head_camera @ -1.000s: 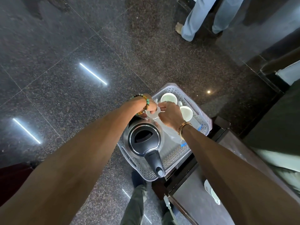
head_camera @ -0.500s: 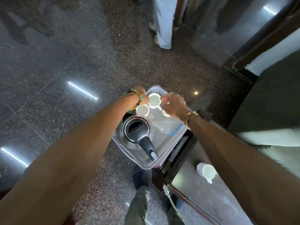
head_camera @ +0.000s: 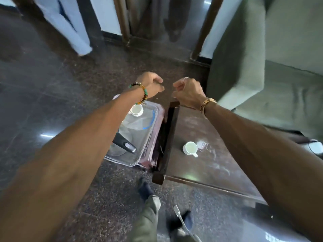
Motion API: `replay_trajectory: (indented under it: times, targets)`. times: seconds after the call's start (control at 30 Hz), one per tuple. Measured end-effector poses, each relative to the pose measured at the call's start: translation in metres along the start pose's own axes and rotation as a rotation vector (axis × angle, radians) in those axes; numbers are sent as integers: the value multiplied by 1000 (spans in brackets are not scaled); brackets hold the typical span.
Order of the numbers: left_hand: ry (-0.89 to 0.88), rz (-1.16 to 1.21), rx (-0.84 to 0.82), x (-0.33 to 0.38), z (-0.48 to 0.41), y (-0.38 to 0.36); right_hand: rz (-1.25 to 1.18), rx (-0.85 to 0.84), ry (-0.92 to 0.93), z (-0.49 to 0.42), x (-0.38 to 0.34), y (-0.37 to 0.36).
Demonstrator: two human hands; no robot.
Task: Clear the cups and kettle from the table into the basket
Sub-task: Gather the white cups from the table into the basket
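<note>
The pale plastic basket (head_camera: 151, 131) rests on the floor against the left end of the dark table (head_camera: 206, 170). Inside it I see one white cup (head_camera: 136, 110) and the kettle's black handle (head_camera: 125, 144); my left forearm hides the rest. Another white cup (head_camera: 190, 148) stands upright on the table top. My left hand (head_camera: 150, 84) and my right hand (head_camera: 187, 92) hover above the floor beyond the basket, a little apart, fingers loosely curled and holding nothing.
A grey-green sofa (head_camera: 272, 70) lines the table's right side. A person's legs (head_camera: 70, 30) stand at the back left, near wooden posts (head_camera: 122, 20). My own legs (head_camera: 148, 215) and a white cable (head_camera: 183, 220) are on the speckled floor below.
Both hands have let go of the cups in the basket and lifted up and away, empty. The view has swung right, bringing the table and its cup to the middle.
</note>
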State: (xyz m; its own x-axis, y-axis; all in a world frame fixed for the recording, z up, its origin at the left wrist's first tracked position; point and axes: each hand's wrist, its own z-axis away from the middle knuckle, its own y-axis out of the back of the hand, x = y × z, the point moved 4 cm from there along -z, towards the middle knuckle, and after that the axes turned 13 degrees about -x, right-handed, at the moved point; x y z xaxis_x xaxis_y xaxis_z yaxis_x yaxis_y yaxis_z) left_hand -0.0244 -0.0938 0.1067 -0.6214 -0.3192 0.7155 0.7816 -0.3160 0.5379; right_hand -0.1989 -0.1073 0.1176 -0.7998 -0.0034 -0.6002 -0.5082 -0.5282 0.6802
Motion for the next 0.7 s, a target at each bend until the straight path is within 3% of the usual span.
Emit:
replay_trajectory:
  times: [0.43, 0.7]
  targets:
    - [-121, -135, -68, 99, 47, -206, -49, 131, -168, 167, 191, 48]
    - [-184, -167, -140, 146, 68, -293, -98, 167, -257, 231, 265, 65]
